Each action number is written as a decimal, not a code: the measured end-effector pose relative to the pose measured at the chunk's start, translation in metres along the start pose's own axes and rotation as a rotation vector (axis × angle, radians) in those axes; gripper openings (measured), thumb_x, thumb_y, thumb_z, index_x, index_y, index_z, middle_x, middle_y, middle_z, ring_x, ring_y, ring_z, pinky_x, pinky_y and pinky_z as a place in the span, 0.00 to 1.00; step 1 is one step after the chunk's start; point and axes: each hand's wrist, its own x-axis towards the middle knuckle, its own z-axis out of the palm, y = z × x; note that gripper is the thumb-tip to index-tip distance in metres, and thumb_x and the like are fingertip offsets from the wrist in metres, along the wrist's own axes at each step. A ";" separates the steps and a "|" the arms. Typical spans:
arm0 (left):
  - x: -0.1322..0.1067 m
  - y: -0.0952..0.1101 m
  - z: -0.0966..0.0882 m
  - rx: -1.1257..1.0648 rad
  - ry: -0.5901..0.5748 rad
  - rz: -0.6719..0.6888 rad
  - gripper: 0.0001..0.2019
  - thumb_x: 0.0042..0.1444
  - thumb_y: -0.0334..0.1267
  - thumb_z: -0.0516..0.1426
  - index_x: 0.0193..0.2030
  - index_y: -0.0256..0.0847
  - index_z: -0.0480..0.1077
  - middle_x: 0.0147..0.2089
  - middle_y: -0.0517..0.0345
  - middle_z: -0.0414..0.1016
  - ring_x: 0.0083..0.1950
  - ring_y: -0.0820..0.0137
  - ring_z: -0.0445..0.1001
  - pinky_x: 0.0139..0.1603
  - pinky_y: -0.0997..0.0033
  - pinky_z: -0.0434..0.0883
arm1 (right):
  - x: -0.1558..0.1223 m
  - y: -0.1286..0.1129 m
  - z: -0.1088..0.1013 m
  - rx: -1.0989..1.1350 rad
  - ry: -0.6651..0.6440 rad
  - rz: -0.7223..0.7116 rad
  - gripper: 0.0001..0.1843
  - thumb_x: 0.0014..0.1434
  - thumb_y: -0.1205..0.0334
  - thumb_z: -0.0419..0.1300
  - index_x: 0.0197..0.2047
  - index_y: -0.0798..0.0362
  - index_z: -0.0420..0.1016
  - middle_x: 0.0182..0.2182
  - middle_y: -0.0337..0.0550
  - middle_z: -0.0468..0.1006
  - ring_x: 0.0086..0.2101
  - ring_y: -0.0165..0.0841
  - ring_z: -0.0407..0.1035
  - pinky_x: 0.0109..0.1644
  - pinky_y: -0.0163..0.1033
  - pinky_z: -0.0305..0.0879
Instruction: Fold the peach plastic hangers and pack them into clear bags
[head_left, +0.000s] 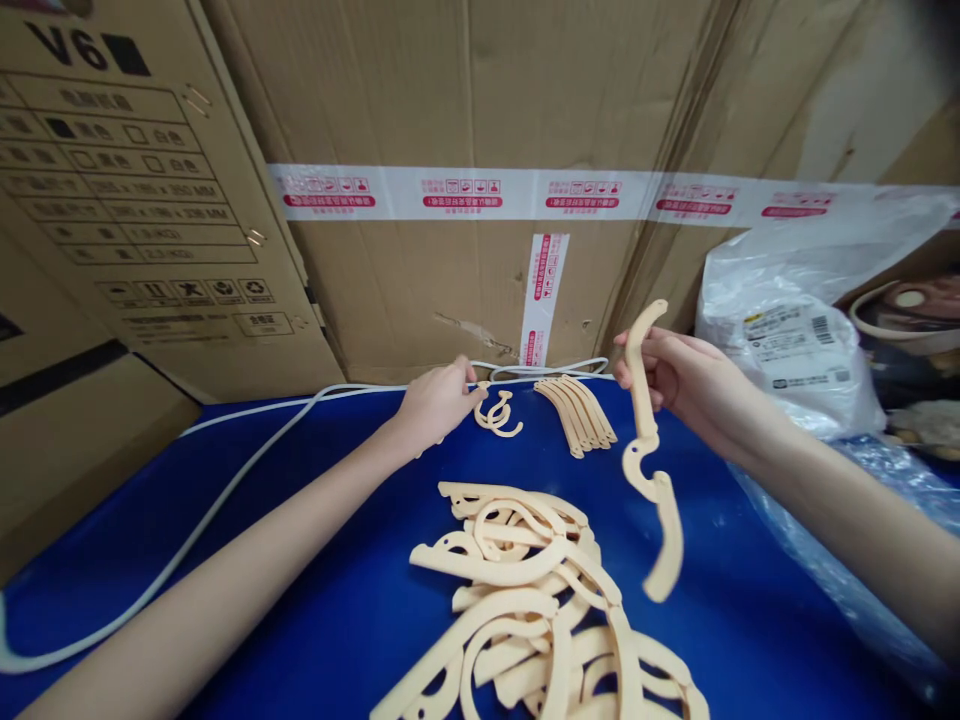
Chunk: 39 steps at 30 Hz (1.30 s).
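Note:
My right hand (679, 375) holds up a beige folding hanger body (640, 385), pinched by its upper arm. Its jointed lower pieces hang down in an S shape. At the back of the blue surface, my left hand (441, 402) is closed, its fingertips at a small beige hanger hook (482, 412). Another hook (504, 420) lies against it. Small beige ends peek out under my left hand, mostly hidden. Between the hands sits a row of curved beige hanger arms (581, 415). Nearer me is a heap of folding hangers (517, 570).
Cardboard boxes (420, 290) wall off the back and left. A white cable (247, 475) runs along the left and rear edge of the blue surface (315, 580). Clear plastic packaging (795, 340) with a label stands at the right, with bubble wrap (847, 560) below it.

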 end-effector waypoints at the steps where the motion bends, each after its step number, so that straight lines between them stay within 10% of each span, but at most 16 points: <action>1: -0.004 0.005 0.000 -0.052 -0.017 0.016 0.12 0.57 0.47 0.58 0.40 0.41 0.70 0.35 0.55 0.77 0.39 0.65 0.74 0.34 0.74 0.62 | 0.001 0.001 0.000 0.016 0.024 -0.027 0.03 0.60 0.63 0.55 0.38 0.52 0.69 0.24 0.38 0.73 0.21 0.27 0.58 0.22 0.32 0.55; 4: -0.019 0.023 0.002 -0.267 -0.229 0.057 0.26 0.66 0.56 0.43 0.45 0.39 0.73 0.43 0.48 0.79 0.44 0.65 0.76 0.38 0.72 0.70 | 0.002 0.006 0.000 0.019 0.101 -0.143 0.04 0.59 0.59 0.56 0.37 0.50 0.66 0.30 0.43 0.78 0.25 0.30 0.66 0.28 0.36 0.64; 7: -0.033 0.041 0.004 -0.665 -0.513 -0.004 0.21 0.65 0.53 0.51 0.42 0.36 0.73 0.41 0.47 0.79 0.41 0.66 0.78 0.39 0.72 0.73 | 0.002 0.009 -0.001 -0.061 0.150 -0.259 0.09 0.54 0.60 0.62 0.37 0.48 0.66 0.36 0.42 0.79 0.33 0.34 0.73 0.35 0.39 0.70; 13: -0.042 0.057 0.008 -0.970 -0.371 -0.202 0.03 0.63 0.32 0.53 0.38 0.36 0.65 0.35 0.55 0.75 0.25 0.74 0.74 0.18 0.78 0.70 | 0.002 0.007 -0.010 -0.582 0.091 -0.435 0.09 0.57 0.54 0.65 0.39 0.49 0.75 0.36 0.41 0.80 0.37 0.38 0.75 0.40 0.41 0.70; 20: -0.055 0.074 0.010 -1.105 -0.451 -0.402 0.08 0.62 0.27 0.43 0.41 0.40 0.61 0.25 0.64 0.68 0.12 0.81 0.54 0.08 0.83 0.55 | 0.000 0.018 -0.010 -1.517 -0.224 -0.809 0.15 0.70 0.58 0.49 0.44 0.55 0.75 0.36 0.50 0.81 0.33 0.43 0.76 0.32 0.41 0.63; 27: -0.057 0.062 0.030 -0.800 -0.216 -0.161 0.09 0.62 0.27 0.42 0.42 0.41 0.60 0.23 0.70 0.54 0.16 0.80 0.48 0.15 0.83 0.48 | -0.009 0.030 0.006 -1.121 -0.430 -0.522 0.18 0.72 0.61 0.43 0.39 0.55 0.72 0.25 0.42 0.76 0.23 0.31 0.69 0.29 0.35 0.59; 32: -0.060 0.055 0.033 -0.303 0.001 0.113 0.09 0.66 0.33 0.43 0.50 0.43 0.59 0.24 0.68 0.60 0.21 0.75 0.57 0.23 0.77 0.55 | -0.006 0.018 0.004 -0.692 -0.427 -0.183 0.26 0.69 0.42 0.47 0.39 0.54 0.74 0.21 0.37 0.69 0.21 0.29 0.62 0.23 0.34 0.55; 39: -0.067 0.060 0.024 0.058 0.017 0.095 0.10 0.68 0.35 0.41 0.53 0.39 0.57 0.32 0.55 0.73 0.37 0.63 0.75 0.39 0.66 0.67 | -0.002 0.008 0.003 -0.745 -0.482 -0.144 0.28 0.67 0.39 0.48 0.26 0.52 0.68 0.21 0.38 0.70 0.20 0.29 0.63 0.24 0.35 0.57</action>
